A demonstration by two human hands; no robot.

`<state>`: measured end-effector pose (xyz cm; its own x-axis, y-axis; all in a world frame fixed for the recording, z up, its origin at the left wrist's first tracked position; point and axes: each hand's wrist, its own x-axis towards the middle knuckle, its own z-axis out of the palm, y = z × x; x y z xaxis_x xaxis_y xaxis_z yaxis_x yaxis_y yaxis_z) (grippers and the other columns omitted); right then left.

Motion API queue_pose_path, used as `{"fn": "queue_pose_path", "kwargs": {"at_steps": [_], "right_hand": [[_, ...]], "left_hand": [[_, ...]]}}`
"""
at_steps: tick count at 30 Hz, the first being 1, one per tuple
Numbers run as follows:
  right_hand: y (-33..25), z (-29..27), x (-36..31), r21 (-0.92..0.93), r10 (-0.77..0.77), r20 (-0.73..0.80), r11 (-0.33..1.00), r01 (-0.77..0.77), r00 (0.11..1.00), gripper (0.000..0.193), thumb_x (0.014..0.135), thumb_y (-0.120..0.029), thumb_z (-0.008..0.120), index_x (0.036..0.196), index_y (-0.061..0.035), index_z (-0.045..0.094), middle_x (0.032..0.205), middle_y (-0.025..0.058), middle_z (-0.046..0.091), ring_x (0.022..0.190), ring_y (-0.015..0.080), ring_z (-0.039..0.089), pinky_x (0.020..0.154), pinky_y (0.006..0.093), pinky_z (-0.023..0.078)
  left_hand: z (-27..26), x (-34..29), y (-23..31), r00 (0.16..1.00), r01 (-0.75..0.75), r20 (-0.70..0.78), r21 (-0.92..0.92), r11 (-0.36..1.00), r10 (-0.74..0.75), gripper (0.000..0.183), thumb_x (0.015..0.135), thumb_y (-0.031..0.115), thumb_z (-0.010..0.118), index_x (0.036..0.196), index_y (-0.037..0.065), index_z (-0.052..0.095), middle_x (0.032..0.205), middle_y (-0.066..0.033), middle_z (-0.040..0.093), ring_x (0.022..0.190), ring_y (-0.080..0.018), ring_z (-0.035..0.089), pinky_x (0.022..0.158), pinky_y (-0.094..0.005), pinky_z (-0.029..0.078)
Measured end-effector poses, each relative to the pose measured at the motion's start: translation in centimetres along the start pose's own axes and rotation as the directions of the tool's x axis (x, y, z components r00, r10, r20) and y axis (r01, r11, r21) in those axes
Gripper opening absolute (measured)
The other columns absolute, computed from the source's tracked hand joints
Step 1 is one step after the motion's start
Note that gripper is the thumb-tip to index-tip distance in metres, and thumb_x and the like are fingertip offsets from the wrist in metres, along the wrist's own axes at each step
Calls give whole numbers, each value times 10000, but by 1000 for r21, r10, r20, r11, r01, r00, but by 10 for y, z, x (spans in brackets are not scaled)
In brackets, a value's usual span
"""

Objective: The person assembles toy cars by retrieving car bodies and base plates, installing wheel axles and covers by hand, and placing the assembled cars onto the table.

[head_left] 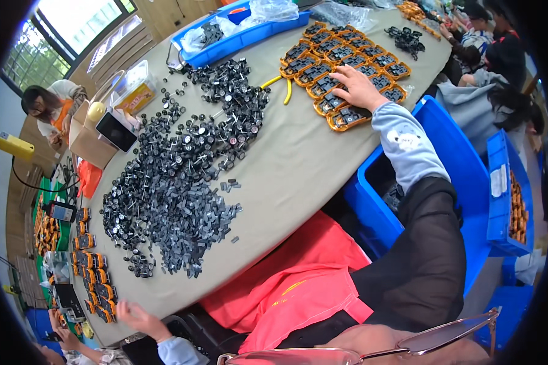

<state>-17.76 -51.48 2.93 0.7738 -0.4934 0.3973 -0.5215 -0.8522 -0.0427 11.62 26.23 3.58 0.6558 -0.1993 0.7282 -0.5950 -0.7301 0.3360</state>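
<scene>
My right hand (pixel 355 89) reaches to the far right of the table, fingers stretched out over a block of orange-rimmed black toy car chassis (pixel 345 117). It touches the near chassis; nothing shows lifted in it. At the lower left, my left hand (pixel 141 319) is raised by the table edge with its fingers apart and nothing seen in them. Beside it stand rows of orange-and-black car pieces (pixel 94 274). Between the hands lie a heap of black wheels on axles (pixel 225 91) and a pile of small dark grey rectangular pieces (pixel 192 222).
Yellow-handled pliers (pixel 288 91) lie near the chassis block. A blue tray (pixel 243 41) with plastic bags stands at the back. Blue bins (pixel 469 201) stand at my right. A phone (pixel 116 131) leans against a cardboard box (pixel 90 137). Other people work around the table.
</scene>
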Motion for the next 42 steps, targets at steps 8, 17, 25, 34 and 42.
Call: {"fn": "queue_pose_path", "kwargs": {"at_steps": [8,17,25,34,42], "right_hand": [[-44,4,13,156,-82,3,984,80,997,517,946,-497,594,1328,-155,659,1396,127,582,1334,340,486,1131,451,374],[-180,14,-35,244,16,-47,970,-4,999,474,907,-441,629,1286,-156,654,1377,170,567,1338,426,458,1124,540,353],[-225,4,-18,400,-101,-84,908,126,991,442,950,-415,613,1318,-170,640,1403,129,558,1332,344,485,1081,536,377],[-22,48,120,83,82,-291,995,-60,953,382,959,-400,629,1247,-156,683,1327,102,607,1283,312,530,1071,473,438],[39,89,197,-44,185,2,982,-185,983,585,920,-507,627,1411,-192,587,1516,140,465,1384,350,460,1158,473,365]], "left_hand": [[55,-45,181,805,-400,292,-378,835,517,205,843,-58,668,1017,51,657,1212,-167,568,1174,-394,546,1021,-507,437],[118,-75,263,726,-252,343,-674,695,596,231,787,-55,705,987,60,710,1140,-148,614,1125,-393,572,969,-484,467],[143,-76,331,673,-393,312,-618,681,671,588,813,295,809,1356,177,618,1442,-198,464,1380,-420,408,1138,-611,284],[165,-76,339,657,-420,435,-468,778,616,590,837,354,782,1378,195,606,1489,-194,441,1412,-405,381,1163,-643,221],[166,-79,341,644,-415,488,-425,805,590,668,776,441,822,1356,185,612,1463,-191,462,1375,-407,411,1157,-649,230]]}}
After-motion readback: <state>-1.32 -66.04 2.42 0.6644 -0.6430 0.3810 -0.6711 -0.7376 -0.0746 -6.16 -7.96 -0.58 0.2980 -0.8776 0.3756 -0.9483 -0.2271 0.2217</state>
